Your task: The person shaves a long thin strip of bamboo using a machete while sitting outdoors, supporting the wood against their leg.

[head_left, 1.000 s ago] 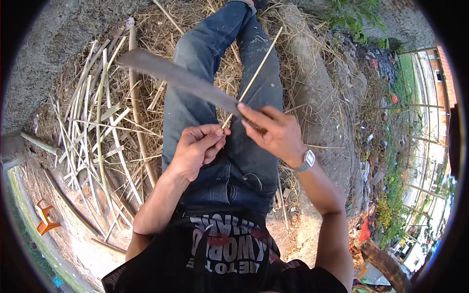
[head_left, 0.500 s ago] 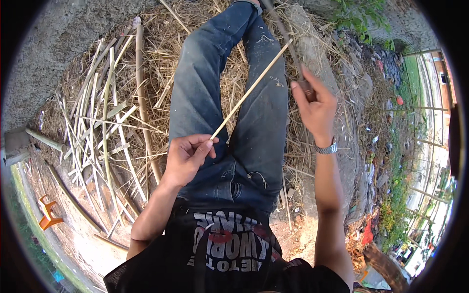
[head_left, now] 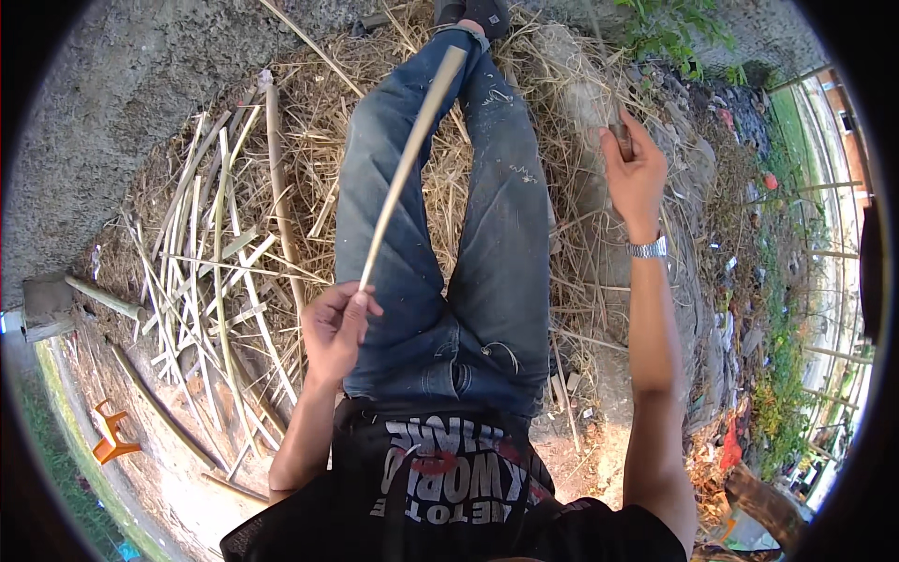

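Note:
My left hand (head_left: 335,328) pinches the lower end of a thin, pale bamboo strip (head_left: 405,169) between thumb and fingers. The strip slants up and away over my jeans, its far end looking wider and smeared by motion. Out to the right, my right hand (head_left: 638,178) is wrapped round the brown handle of a long knife (head_left: 622,134). Its blade points away from me and is so blurred that it barely shows against the ground. Knife and strip are apart.
Several split bamboo strips (head_left: 220,272) lie heaped on the left beside a thicker pole (head_left: 278,178). Straw and shavings (head_left: 581,272) cover the ground round my legs (head_left: 501,215). An orange plastic stool (head_left: 114,436) lies at lower left; green plants (head_left: 679,37) grow at far right.
My right hand has moved right and away with the knife, which has parted from the strip. The strip has swung left and stands steeper, with my left hand slightly lower.

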Demonstrator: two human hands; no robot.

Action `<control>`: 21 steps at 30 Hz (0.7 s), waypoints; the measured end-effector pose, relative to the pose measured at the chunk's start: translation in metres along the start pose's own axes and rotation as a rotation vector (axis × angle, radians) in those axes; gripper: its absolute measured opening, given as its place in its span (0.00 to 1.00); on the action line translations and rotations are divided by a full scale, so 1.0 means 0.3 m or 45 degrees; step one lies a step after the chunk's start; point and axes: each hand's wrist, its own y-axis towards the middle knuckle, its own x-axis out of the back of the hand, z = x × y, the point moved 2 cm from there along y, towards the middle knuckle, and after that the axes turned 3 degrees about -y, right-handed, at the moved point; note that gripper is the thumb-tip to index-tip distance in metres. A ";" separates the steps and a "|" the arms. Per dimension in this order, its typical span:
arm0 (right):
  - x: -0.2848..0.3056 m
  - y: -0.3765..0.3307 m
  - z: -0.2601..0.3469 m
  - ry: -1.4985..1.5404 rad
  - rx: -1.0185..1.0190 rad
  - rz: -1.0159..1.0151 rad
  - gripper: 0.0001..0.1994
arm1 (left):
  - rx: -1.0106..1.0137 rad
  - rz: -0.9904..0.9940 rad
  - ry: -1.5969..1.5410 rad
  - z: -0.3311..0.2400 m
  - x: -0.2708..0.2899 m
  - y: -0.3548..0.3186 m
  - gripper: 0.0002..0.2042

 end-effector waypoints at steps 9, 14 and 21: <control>-0.031 -0.271 0.440 0.874 -0.612 0.278 0.24 | -0.500 -0.008 -0.837 -0.094 -0.302 0.251 0.06; -0.049 -0.334 0.477 0.828 -0.631 0.550 0.23 | -0.536 -0.053 -0.863 -0.128 -0.406 0.260 0.07; -0.042 -0.348 0.397 0.396 -0.314 0.600 0.19 | -0.397 -0.070 -0.594 -0.050 -0.328 0.206 0.07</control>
